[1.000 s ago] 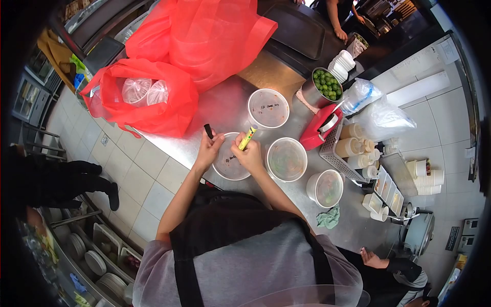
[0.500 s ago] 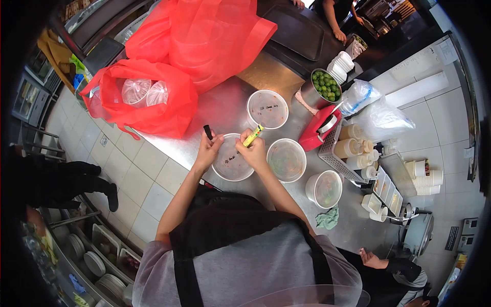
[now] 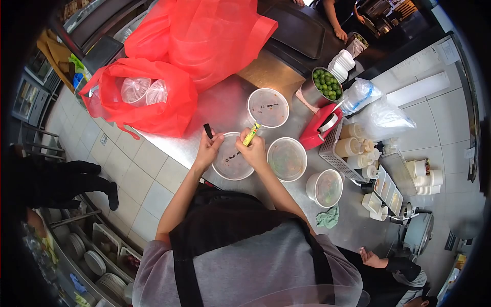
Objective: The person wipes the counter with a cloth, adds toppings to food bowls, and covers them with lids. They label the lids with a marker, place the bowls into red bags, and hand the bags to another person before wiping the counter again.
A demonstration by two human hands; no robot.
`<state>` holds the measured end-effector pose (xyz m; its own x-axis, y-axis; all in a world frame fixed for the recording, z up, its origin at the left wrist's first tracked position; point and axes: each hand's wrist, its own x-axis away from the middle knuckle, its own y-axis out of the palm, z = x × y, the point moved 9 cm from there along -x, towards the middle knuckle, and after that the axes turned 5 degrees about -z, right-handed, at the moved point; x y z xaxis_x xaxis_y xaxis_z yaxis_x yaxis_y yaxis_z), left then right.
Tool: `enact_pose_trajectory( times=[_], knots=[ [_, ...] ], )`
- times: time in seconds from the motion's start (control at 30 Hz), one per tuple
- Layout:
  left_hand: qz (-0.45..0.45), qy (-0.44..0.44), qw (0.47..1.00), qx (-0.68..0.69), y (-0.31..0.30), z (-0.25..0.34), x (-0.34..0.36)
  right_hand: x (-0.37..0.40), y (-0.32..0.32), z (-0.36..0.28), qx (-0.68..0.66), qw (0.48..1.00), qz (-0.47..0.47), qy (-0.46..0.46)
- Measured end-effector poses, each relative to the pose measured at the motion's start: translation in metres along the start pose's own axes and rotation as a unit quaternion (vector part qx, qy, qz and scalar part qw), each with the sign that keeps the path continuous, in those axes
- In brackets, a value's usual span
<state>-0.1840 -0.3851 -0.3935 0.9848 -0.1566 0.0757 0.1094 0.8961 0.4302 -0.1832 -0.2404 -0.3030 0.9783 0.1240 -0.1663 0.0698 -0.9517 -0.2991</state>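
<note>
My right hand [image 3: 252, 151] grips a yellow marker pen [image 3: 251, 134], its body slanting up over a round lidded tub [image 3: 232, 171]. Black handwriting shows on that lid. In my left hand [image 3: 208, 152] is the black marker cap [image 3: 207, 131], and this hand also rests at the tub's left edge. Behind stands a second lidded tub [image 3: 268, 120] with writing on its lid. To the right are a third tub [image 3: 286, 159] and a fourth tub [image 3: 328, 189], with no writing that I can make out.
Red bags [image 3: 179, 97] stand at the back left, one with plastic-wrapped tubs inside. On the right are a red tape dispenser [image 3: 313, 134], a pot of green limes [image 3: 326, 84], sauce bottles [image 3: 349, 147] and a green cloth [image 3: 328, 218]. Other people stand at the edges of view.
The writing on the lid in front of me has grown slightly longer. My hands have barely moved, and the pen keeps about the same slant.
</note>
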Motion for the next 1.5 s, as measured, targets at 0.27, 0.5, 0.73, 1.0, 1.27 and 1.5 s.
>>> enact_pose_trajectory(
  times=[0.27,0.5,0.73,1.0,1.27,1.5],
  knots=[
    [-0.013,0.002,1.000,-0.013,0.003,0.004,0.001,0.000,0.000,0.001,-0.005,1.000,0.003,0.009],
    [-0.005,0.010,0.996,-0.092,-0.009,0.006,-0.017,0.006,-0.037,0.025,-0.364,0.921,0.109,0.090],
    [-0.118,0.227,0.798,-0.545,0.108,0.089,0.003,0.062,-0.169,0.040,-0.586,0.755,0.293,0.017],
    [-0.451,0.376,0.586,-0.559,0.209,0.034,0.067,0.130,-0.192,0.071,-0.609,0.700,0.373,0.018],
    [-0.527,0.371,0.604,-0.468,0.237,-0.001,0.112,0.137,-0.184,0.045,-0.347,0.841,0.412,0.048],
    [-0.548,0.380,0.577,-0.471,0.223,0.021,0.105,0.132,-0.168,0.046,-0.284,0.890,0.352,0.060]
  ],
)
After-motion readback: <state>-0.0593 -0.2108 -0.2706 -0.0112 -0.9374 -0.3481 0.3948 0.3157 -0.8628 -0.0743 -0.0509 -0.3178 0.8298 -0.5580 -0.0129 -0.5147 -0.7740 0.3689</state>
